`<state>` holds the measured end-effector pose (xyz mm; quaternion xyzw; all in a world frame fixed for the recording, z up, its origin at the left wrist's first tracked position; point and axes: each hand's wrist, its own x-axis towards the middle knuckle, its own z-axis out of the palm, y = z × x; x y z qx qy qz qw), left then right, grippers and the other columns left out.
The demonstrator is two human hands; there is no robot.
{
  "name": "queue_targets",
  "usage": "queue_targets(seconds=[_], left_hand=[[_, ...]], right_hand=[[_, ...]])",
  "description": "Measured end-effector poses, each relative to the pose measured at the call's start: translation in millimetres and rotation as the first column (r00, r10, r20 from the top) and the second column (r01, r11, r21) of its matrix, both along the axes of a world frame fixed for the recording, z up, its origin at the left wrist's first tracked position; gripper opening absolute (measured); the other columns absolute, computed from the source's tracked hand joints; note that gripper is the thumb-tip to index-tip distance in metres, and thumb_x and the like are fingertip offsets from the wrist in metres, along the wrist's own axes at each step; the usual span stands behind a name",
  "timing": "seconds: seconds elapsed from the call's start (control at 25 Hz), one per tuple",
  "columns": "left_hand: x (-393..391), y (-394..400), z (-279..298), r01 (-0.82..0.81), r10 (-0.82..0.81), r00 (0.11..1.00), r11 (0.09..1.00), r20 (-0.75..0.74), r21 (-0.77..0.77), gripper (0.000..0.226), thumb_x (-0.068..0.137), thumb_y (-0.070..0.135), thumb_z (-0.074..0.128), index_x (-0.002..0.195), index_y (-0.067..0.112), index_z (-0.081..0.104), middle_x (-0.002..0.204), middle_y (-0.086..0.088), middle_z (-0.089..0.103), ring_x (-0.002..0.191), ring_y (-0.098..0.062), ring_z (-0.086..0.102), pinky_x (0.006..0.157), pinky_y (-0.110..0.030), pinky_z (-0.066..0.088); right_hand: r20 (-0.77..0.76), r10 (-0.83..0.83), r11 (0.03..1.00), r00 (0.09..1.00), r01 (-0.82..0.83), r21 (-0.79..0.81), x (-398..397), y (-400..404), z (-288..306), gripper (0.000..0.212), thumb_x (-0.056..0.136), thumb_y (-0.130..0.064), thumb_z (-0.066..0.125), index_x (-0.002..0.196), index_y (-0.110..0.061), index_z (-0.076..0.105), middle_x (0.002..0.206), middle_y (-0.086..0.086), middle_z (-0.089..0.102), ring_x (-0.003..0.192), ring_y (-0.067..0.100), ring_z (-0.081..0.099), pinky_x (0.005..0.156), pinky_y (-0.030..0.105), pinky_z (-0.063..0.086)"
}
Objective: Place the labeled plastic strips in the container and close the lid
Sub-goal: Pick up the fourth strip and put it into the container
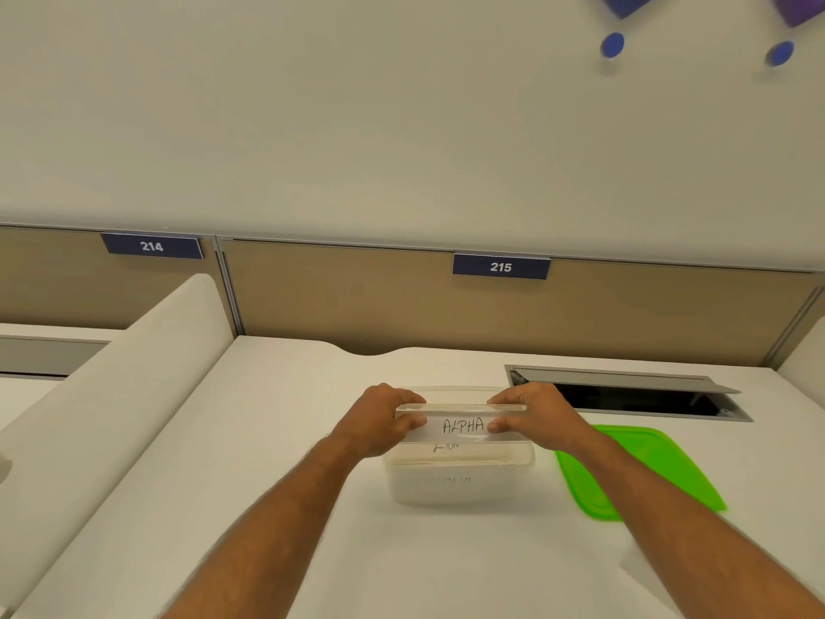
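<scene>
Now the strip [462, 424] is a clear, flat plastic bar with a white label that reads "ALPHA" in black handwritten letters. It is held level, with its long side across the view, just above the open box [460, 478]. The box is a translucent, whitish rectangular container and it stands on the white bench [277, 440], near the middle. Inside the box lie more strips [446, 453]; one shows some handwriting, but I cannot read it, and another faint text shows through the front wall. The lid [660, 462] is bright green and flat with rounded corners; it lies on the bench just right of the box, and the right forearm covers part of it. The left hand [379, 422] takes the left end of the strip: the thumb is on the near edge and the other fingers [408, 397] curl over the far edge, so they pinch the strip. The right hand [533, 417] does the same at the right end, thumb near the label and fingers over the top. Both palms face down and inward, and both forearms reach forward from the bottom corners and come together toward the box. Behind the box, on the right, a cable hatch [634, 395] in the bench is open. On the beige partition behind are two dark tags, "214" [152, 246] and "215" [500, 266].
</scene>
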<state>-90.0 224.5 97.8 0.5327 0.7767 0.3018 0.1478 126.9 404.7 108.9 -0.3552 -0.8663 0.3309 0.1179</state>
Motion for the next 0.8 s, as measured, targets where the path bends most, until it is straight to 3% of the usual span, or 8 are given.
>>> queue_targets(seconds=[0.12, 0.24, 0.36, 0.48, 0.8], left_hand=[[-5, 12, 1, 0.034, -0.046, 0.995, 0.991, -0.093, -0.126, 0.035, 0.089, 0.033, 0.068, 0.122, 0.022, 0.069, 0.123, -0.002, 0.069, 0.112, -0.021, 0.061, 0.098, -0.034, 0.048], [-6, 21, -3, 0.064, -0.124, 0.972, 0.957, -0.199, -0.282, 0.036, 0.089, 0.033, 0.068, 0.123, 0.022, 0.069, 0.122, -0.002, 0.069, 0.112, -0.024, 0.061, 0.096, -0.039, 0.050], [-4, 28, -12, 0.056, -0.189, 0.940, 0.907, -0.283, -0.418, 0.037, 0.086, 0.035, 0.069, 0.121, 0.024, 0.068, 0.121, -0.005, 0.066, 0.107, -0.027, 0.062, 0.091, -0.038, 0.052], [-1, 36, -21, 0.044, -0.224, 0.921, 0.872, -0.318, -0.488, 0.041, 0.084, 0.034, 0.071, 0.123, 0.022, 0.066, 0.121, -0.006, 0.062, 0.106, -0.028, 0.062, 0.085, -0.035, 0.050], [5, 50, -37, 0.050, -0.316, 0.881, 0.801, -0.351, -0.596, 0.040, 0.081, 0.029, 0.076, 0.118, 0.019, 0.066, 0.119, -0.007, 0.061, 0.104, -0.029, 0.064, 0.080, -0.035, 0.051]], right_hand=[[0.172, 0.109, 0.985, 0.979, -0.129, 0.110, -7, 7, -2, 0.049, 0.072, -0.040, 0.083, 0.116, -0.022, 0.071, 0.119, -0.007, 0.070, 0.113, 0.010, 0.061, 0.097, 0.025, 0.047], [0.285, 0.182, 0.968, 0.941, -0.223, 0.115, -16, 11, -8, 0.036, 0.079, -0.036, 0.078, 0.112, -0.025, 0.073, 0.110, -0.006, 0.073, 0.098, 0.013, 0.063, 0.086, 0.026, 0.051], [0.407, 0.242, 0.937, 0.881, -0.320, 0.137, -23, 15, -15, 0.033, 0.084, -0.035, 0.073, 0.114, -0.024, 0.071, 0.113, -0.005, 0.072, 0.104, 0.016, 0.062, 0.091, 0.028, 0.048], [0.496, 0.258, 0.925, 0.829, -0.360, 0.120, -27, 18, -24, 0.038, 0.086, -0.033, 0.071, 0.122, -0.021, 0.067, 0.122, -0.001, 0.068, 0.114, 0.019, 0.059, 0.098, 0.032, 0.047], [0.619, 0.275, 0.903, 0.735, -0.418, 0.095, -37, 20, -45, 0.041, 0.080, -0.033, 0.075, 0.119, -0.021, 0.068, 0.118, 0.004, 0.069, 0.110, 0.023, 0.059, 0.092, 0.034, 0.051]])
